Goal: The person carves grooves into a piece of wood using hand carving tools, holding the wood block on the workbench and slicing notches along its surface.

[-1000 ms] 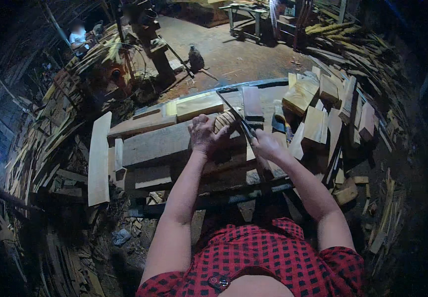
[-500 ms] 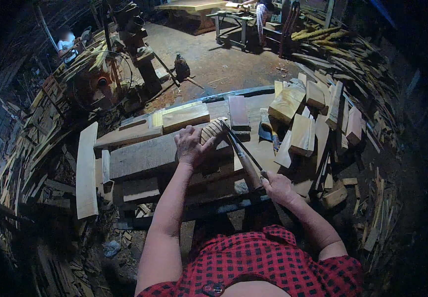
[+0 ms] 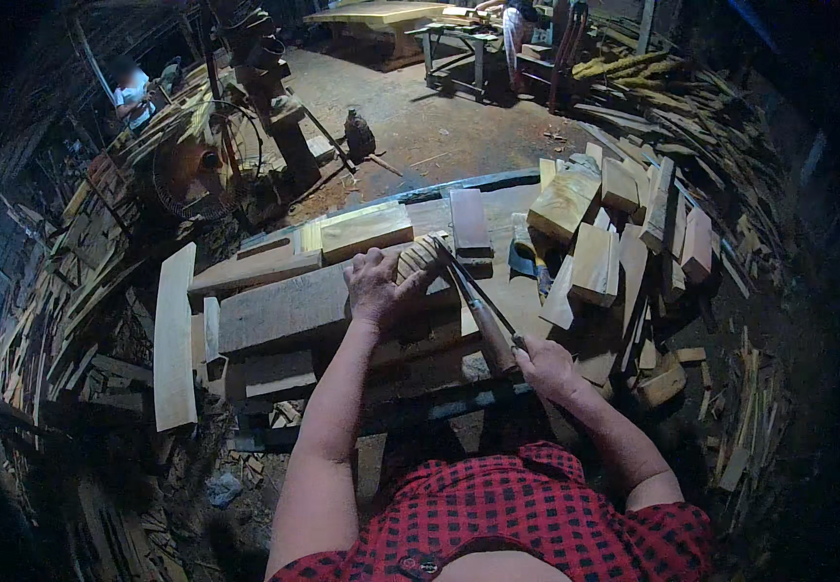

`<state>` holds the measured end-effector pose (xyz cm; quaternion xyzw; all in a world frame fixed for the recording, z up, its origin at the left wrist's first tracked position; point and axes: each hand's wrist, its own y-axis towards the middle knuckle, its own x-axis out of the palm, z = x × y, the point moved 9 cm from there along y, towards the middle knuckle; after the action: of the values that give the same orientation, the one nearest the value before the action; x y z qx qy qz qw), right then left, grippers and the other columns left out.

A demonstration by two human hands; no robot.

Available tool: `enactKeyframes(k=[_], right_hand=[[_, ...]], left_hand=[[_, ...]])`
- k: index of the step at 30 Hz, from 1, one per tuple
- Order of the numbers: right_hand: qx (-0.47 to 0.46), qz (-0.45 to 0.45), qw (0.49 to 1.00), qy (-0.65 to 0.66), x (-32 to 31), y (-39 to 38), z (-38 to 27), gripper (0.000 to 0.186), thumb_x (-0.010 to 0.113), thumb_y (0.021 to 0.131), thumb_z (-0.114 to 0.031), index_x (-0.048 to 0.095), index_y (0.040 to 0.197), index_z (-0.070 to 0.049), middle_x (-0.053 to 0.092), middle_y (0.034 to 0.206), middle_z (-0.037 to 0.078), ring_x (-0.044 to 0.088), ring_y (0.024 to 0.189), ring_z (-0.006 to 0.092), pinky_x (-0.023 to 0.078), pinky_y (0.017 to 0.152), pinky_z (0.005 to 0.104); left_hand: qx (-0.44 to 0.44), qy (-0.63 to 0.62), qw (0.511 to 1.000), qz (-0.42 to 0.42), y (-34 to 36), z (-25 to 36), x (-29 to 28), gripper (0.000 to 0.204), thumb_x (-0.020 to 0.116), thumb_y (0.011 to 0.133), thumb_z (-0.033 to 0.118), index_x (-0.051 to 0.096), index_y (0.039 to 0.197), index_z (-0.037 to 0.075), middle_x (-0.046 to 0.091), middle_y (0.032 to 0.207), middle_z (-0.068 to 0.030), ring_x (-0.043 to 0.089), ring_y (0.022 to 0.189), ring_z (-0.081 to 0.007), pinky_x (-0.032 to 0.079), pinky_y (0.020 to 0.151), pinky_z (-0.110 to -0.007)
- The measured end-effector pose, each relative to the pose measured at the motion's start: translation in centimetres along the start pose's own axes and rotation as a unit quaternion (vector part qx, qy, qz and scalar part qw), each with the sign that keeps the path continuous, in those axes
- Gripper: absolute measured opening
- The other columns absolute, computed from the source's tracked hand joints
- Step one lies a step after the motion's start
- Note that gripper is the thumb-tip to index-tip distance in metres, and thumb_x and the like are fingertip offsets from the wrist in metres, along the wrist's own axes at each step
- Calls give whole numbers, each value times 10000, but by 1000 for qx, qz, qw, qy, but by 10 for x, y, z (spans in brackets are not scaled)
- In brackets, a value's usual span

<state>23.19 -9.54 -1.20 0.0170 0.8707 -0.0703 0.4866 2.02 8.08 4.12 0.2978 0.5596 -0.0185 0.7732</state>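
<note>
My left hand (image 3: 377, 287) is closed around a small pale wooden block with dark grooves across it (image 3: 421, 256), pressing it against a thick dark plank (image 3: 284, 306). My right hand (image 3: 545, 367) grips the near end of a long, thin dark tool (image 3: 486, 302); whether it is a file or a blade I cannot tell. The tool's far end reaches the right side of the grooved block. Just beside its shaft lies another tool with a wooden handle (image 3: 487, 332). A pinkish wood block (image 3: 469, 223) sits beyond the grooved one.
Wood blocks (image 3: 563, 206) are heaped at the bench's right. A long pale board (image 3: 176, 339) stands out at its left end. Beyond are a round wire-guarded fan (image 3: 192, 175), a work table (image 3: 454, 37) and stacked offcuts (image 3: 701, 126). Two other people are farther back.
The whole view has shifted slightly. Both hands, the grooved block and the thin tool keep nearly the same places relative to each other.
</note>
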Motion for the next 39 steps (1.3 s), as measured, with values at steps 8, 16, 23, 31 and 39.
enactKeyframes(k=[8, 16, 23, 31, 39], right_hand=[[12, -38, 999, 17, -2, 118, -39, 376, 414, 870, -326, 577, 1069, -51, 616, 1008, 236, 579, 971, 409, 452, 838, 492], [-33, -17, 998, 48, 8, 102, -30, 367, 422, 874, -324, 579, 1050, -42, 607, 987, 250, 570, 959, 423, 447, 834, 496], [-12, -9, 1000, 4, -1, 11, 7, 387, 416, 879, -330, 549, 1103, -44, 610, 923, 253, 585, 895, 422, 449, 794, 497], [-20, -27, 997, 69, -3, 129, -55, 351, 432, 869, -312, 574, 1021, -29, 615, 935, 251, 588, 897, 422, 455, 784, 491], [-42, -16, 999, -3, -6, 34, -16, 373, 419, 877, -314, 539, 1125, -62, 608, 959, 251, 580, 924, 418, 445, 812, 495]], left_hand=[[14, -2, 1000, 13, 0, -3, 9, 518, 583, 748, 593, 616, 1128, 243, 514, 985, -43, 472, 980, -268, 340, 855, -454], [25, -4, 999, 41, -1, 4, 0, 532, 567, 736, 622, 635, 1004, 168, 522, 978, -46, 483, 950, -254, 357, 807, -434], [14, -7, 1000, 23, -1, -3, 1, 532, 568, 734, 619, 628, 992, 158, 525, 983, -51, 475, 962, -259, 343, 819, -435], [10, -7, 1000, 25, -2, 4, -1, 543, 562, 734, 630, 627, 995, 158, 522, 996, -53, 485, 956, -253, 351, 819, -447], [13, 5, 999, 48, -4, -2, -1, 563, 552, 734, 645, 617, 1028, 169, 516, 993, -42, 476, 970, -248, 357, 808, -448]])
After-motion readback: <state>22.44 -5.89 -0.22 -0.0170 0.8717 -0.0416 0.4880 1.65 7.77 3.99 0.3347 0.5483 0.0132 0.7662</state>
